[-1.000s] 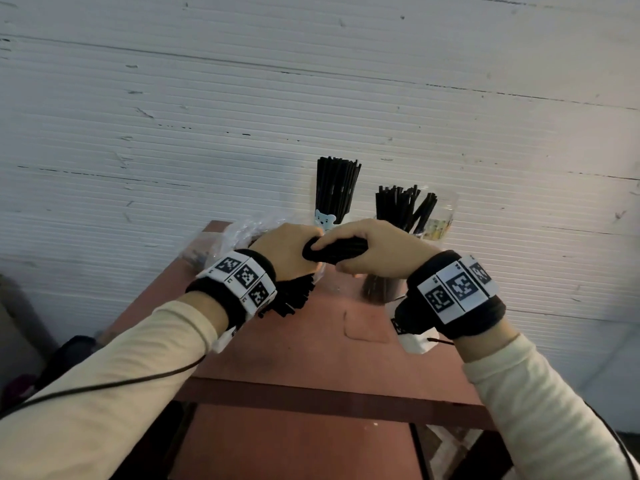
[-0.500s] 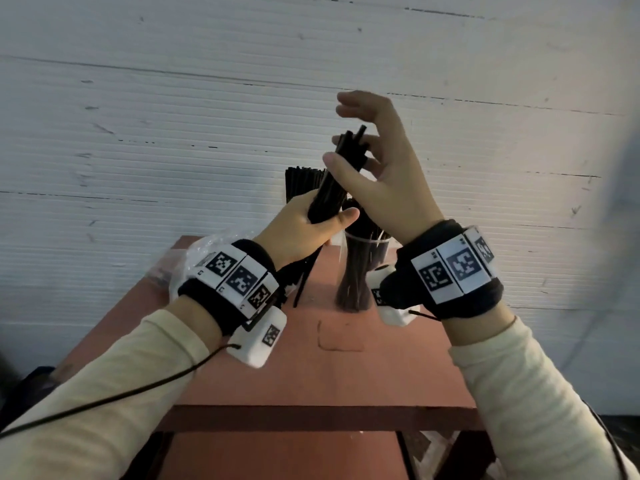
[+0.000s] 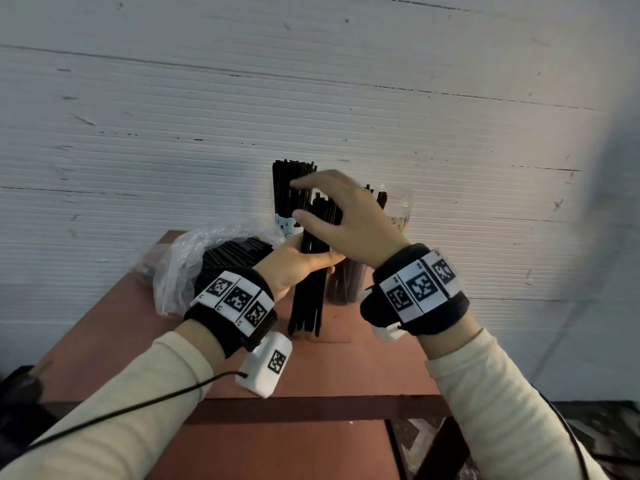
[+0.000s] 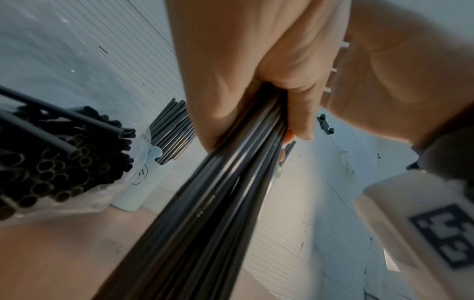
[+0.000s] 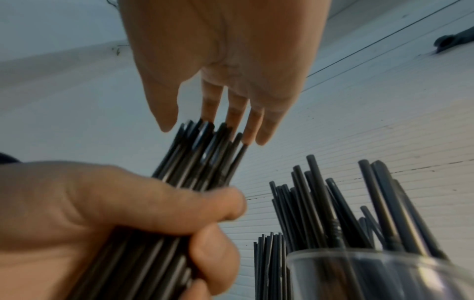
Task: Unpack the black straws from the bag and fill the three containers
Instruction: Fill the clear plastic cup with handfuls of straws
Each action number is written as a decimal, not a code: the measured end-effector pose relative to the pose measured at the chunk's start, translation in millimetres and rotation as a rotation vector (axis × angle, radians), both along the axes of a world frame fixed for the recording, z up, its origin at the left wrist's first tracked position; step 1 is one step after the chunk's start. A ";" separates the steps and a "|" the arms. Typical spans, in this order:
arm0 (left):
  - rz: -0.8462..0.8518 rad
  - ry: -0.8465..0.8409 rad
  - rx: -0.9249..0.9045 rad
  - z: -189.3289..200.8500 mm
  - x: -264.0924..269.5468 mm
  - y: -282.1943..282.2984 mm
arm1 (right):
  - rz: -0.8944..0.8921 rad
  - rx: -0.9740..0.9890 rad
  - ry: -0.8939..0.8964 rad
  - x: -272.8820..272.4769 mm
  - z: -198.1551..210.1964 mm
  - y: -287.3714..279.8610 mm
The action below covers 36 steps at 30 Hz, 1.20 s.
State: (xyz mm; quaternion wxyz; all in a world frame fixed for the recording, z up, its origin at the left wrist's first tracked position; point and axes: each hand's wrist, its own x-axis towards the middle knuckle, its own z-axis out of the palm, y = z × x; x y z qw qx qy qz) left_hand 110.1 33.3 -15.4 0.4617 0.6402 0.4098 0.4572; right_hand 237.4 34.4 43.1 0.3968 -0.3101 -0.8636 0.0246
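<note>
My left hand point(image 3: 298, 265) grips a bundle of black straws point(image 3: 308, 292) upright, with its lower ends on the reddish table point(image 3: 346, 368). My right hand point(image 3: 343, 216) is above it, and its straight fingers point(image 5: 254, 123) touch the bundle's point(image 5: 202, 158) top ends. Behind stands a white bear cup point(image 3: 285, 226) packed with straws. A clear glass point(image 3: 346, 289) with straws stands behind my right wrist, and another clear container point(image 3: 403, 209) is further back. The clear plastic bag point(image 3: 187, 258) of straws lies at the left.
A white ribbed wall point(image 3: 311, 98) rises right behind the containers. The table's front edge point(image 3: 311, 407) has a dark frame bar. A cable point(image 3: 138, 407) trails from my left wrist camera. Bare tabletop lies between the bundle and the front edge.
The bundle went from held level in both hands, to lifted upright, to standing on the table. My right hand has let go of it and now touches its top ends.
</note>
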 end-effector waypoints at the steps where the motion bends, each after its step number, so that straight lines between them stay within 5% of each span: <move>1: -0.011 -0.004 0.008 1.9 -0.3 -0.7 | -0.012 0.014 0.040 0.6 1.1 -0.2; 15: -0.180 0.252 -0.237 -17.8 -9.7 -1.3 | 0.052 -0.088 0.078 -4.6 -18.3 5.8; 24: -0.160 0.301 -0.042 -4.1 -17.4 -17.8 | 0.018 -0.199 0.243 20.1 -6.0 -14.6; 27: -0.229 0.394 0.031 10.5 -15.3 -27.2 | 0.020 -0.319 0.107 27.5 -2.8 -21.9; 30: -0.351 0.446 0.087 25.4 -8.7 -40.3 | 0.204 -0.518 -0.012 26.2 -5.8 -24.4; 36: -0.359 0.308 0.100 9.3 3.1 -32.2 | 0.183 -0.420 0.153 26.0 -17.0 -20.1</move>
